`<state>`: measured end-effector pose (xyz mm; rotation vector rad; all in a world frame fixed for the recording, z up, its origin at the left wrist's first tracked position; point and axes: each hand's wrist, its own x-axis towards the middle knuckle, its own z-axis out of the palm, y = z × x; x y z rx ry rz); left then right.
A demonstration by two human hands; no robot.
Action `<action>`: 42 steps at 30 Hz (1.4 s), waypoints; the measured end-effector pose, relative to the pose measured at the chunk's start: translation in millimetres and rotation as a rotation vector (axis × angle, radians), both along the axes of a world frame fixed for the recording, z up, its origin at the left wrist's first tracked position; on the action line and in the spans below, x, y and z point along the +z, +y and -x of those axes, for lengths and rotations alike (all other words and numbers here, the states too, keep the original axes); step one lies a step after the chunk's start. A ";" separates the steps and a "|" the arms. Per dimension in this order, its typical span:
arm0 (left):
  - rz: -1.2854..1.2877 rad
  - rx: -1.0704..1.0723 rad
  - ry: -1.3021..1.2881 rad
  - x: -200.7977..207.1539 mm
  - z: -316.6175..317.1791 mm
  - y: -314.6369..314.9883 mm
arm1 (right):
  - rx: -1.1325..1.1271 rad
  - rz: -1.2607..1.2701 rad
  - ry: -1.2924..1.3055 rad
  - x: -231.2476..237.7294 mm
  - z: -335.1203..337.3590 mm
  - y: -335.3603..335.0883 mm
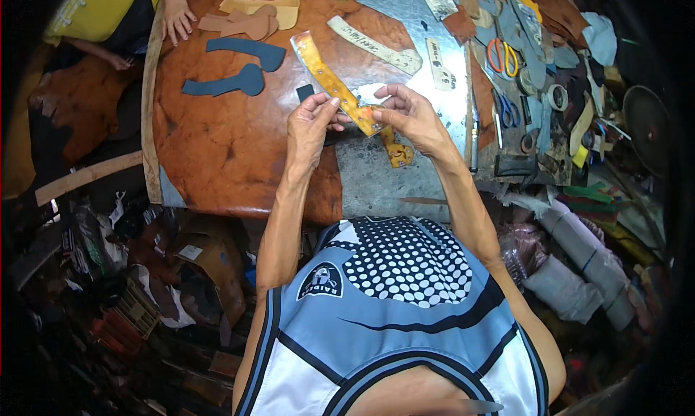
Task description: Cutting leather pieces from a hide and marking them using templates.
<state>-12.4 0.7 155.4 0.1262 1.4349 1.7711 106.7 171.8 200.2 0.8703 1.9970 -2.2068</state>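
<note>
1. The person's left hand (311, 130), at the centre of the frame, pinches the edge of a yellow-orange perforated strip (324, 70) between thumb and bent fingers.
2. The right hand (414, 123), just right of centre, has its thumb against the strip's lower end, with the fingers curled around behind; their exact contact is hidden.
3. The strip slants from upper left to lower right, held over the worktable in the upper middle of the frame.
4. Below the right hand shows a yellow-orange rounded piece (399, 155); whether it joins the strip cannot be told.
5. Beneath, a brown leather hide (239, 144) spreads leftward and a grey metal sheet (376, 188) rightward.
6. Upper left of centre lie two dark blue leather cutouts (250, 52), near tan cutouts (264, 18).
7. A cream marked template (376, 47) lies above the right hand.
8. At upper right rest red-and-yellow-handled scissors (510, 61) and blue-handled scissors (512, 113).
9. At upper left, a co-worker's hand (177, 19) rests at the table's edge, fingers spread.
</note>
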 end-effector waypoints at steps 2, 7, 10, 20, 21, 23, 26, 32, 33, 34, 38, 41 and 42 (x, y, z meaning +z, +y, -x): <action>-0.054 0.077 -0.037 -0.5 -3.9 2.7 | -0.032 0.011 -0.042 -2.9 -6.9 1.2; -0.071 0.135 -0.068 -4.8 -9.6 5.5 | -0.250 0.365 0.003 -32.7 -23.4 -13.6; -0.059 0.135 -0.076 -4.7 -10.1 5.0 | -0.265 0.371 0.031 -37.4 -24.1 -13.6; -0.040 0.123 -0.035 8.4 -7.6 3.4 | -0.229 0.271 0.066 -31.1 -19.3 -15.9; -0.038 0.132 -0.025 9.5 -8.6 3.7 | -0.210 0.263 0.079 -29.9 -20.8 -14.6; -0.115 0.247 -0.066 4.3 1.0 -1.0 | -0.186 0.230 0.057 -27.2 -22.9 -16.0; -0.123 0.324 -0.040 4.7 17.4 -1.1 | -0.193 0.163 0.021 -27.0 -28.7 -14.2; -0.104 0.298 0.064 12.8 30.5 -9.2 | -0.170 0.195 0.077 -34.9 -29.4 -14.5; -0.099 0.303 0.057 12.9 30.4 -10.4 | -0.169 0.196 0.076 -35.1 -29.3 -14.3; -0.096 0.307 0.050 13.6 31.3 -10.9 | -0.165 0.201 0.077 -34.5 -28.1 -14.1; -0.094 0.312 0.045 14.7 32.1 -11.4 | -0.169 0.215 0.076 -31.9 -27.6 -16.2; -0.086 0.303 0.050 13.8 32.4 -8.7 | -0.172 0.209 0.060 -30.0 -29.5 -14.5; -0.082 0.313 0.043 13.7 31.9 -7.4 | -0.180 0.205 0.056 -29.1 -29.6 -13.8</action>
